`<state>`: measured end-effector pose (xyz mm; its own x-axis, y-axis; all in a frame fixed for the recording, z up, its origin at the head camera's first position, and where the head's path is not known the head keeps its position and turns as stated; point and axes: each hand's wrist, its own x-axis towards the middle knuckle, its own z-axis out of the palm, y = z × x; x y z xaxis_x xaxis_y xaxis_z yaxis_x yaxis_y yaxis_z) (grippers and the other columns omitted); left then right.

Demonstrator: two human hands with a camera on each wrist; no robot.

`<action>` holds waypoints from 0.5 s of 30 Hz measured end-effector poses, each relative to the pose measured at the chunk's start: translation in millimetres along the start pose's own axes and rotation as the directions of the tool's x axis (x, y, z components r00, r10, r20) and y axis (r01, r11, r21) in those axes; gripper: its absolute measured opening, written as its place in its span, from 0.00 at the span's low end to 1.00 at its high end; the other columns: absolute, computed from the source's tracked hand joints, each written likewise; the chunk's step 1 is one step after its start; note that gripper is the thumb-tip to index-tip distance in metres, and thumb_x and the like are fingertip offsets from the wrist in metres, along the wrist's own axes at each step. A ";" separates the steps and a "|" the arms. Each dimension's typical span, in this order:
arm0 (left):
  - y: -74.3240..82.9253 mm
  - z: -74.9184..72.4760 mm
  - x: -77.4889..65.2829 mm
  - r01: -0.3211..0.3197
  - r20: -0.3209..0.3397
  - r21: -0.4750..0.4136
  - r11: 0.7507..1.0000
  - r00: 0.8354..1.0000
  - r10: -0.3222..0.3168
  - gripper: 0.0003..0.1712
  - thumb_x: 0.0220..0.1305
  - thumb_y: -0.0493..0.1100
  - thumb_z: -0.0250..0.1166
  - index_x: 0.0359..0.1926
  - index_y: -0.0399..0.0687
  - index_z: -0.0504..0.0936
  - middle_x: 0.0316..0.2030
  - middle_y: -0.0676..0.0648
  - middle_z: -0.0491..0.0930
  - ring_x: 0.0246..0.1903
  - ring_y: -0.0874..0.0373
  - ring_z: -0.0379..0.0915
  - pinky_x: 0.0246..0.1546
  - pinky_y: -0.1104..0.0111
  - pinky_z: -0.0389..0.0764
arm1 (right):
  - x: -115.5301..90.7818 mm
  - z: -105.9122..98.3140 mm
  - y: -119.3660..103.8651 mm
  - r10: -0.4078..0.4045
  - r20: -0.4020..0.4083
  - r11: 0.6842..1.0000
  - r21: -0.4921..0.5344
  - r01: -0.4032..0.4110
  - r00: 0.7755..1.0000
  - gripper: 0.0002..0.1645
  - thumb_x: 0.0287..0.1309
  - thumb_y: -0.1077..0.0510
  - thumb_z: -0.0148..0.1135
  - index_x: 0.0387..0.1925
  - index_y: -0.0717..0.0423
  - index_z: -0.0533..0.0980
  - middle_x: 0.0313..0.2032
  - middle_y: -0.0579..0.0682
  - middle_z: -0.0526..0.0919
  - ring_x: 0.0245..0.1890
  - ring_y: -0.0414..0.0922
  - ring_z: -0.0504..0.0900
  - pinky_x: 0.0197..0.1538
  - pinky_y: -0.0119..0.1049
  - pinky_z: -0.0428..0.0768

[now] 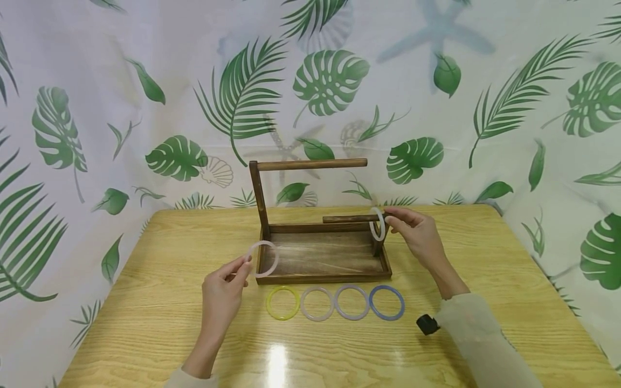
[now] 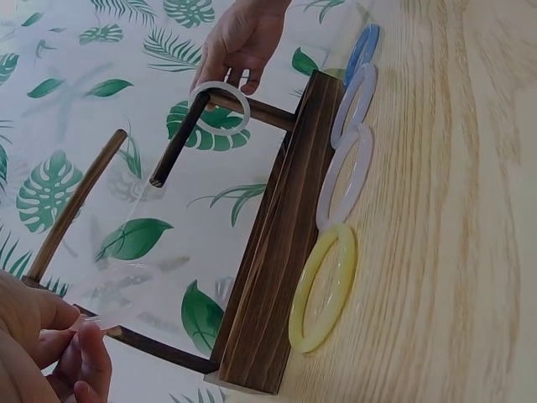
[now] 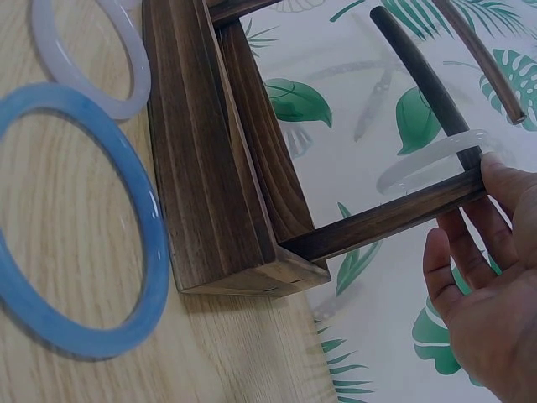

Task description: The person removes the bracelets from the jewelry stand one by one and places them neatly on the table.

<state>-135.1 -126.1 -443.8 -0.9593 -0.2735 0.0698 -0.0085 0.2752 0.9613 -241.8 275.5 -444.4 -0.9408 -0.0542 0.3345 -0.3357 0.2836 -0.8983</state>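
My left hand (image 1: 224,288) pinches a pale pink translucent bangle (image 1: 275,262) between thumb and fingertips, in front of the left end of a dark wooden bangle stand (image 1: 322,279). At the other end, my right hand (image 1: 421,237) pinches a white bangle (image 1: 378,237) by its edge. That bangle encircles the stand's lower bar (image 1: 339,219), close to the short post (image 3: 394,214). The upper bar (image 1: 312,164) is bare. In the left wrist view the pink bangle is faint against the cloth.
Before the stand lie a yellow bangle (image 1: 283,317), two pale bangles (image 1: 317,319) (image 1: 351,317) and a blue bangle (image 1: 386,318), in a row on the wooden table (image 1: 160,323). A leaf-patterned cloth (image 1: 184,97) hangs behind. A small black object (image 1: 428,324) is beside the right sleeve.
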 end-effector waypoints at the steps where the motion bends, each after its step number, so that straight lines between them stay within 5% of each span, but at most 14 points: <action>1: -0.5 -1.3 -0.3 0.001 0.004 0.002 1.000 1.000 -0.001 0.15 0.71 0.42 0.68 0.54 0.42 0.88 0.45 0.44 0.89 0.26 0.53 0.78 0.13 0.76 0.59 | 0.0 0.0 -0.1 0.000 0.000 1.000 0.000 0.000 1.000 0.20 0.72 0.56 0.65 0.57 0.66 0.82 0.41 0.34 0.88 0.39 0.48 0.84 0.41 0.27 0.81; 15: -11.0 -25.1 -5.8 0.041 0.008 0.051 0.998 0.999 -0.041 0.16 0.74 0.42 0.66 0.57 0.41 0.87 0.49 0.40 0.88 0.31 0.47 0.80 0.12 0.75 0.59 | -0.2 -0.3 -2.8 0.016 0.004 1.000 -0.004 -0.016 1.000 0.20 0.72 0.59 0.65 0.58 0.66 0.81 0.39 0.33 0.87 0.36 0.40 0.83 0.39 0.27 0.80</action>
<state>-122.3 -150.7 -448.1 -0.9603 -0.2777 0.0278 -0.0623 0.3106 0.9485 -240.7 275.0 -441.8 -0.9463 -0.0535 0.3188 -0.3203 0.2879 -0.9025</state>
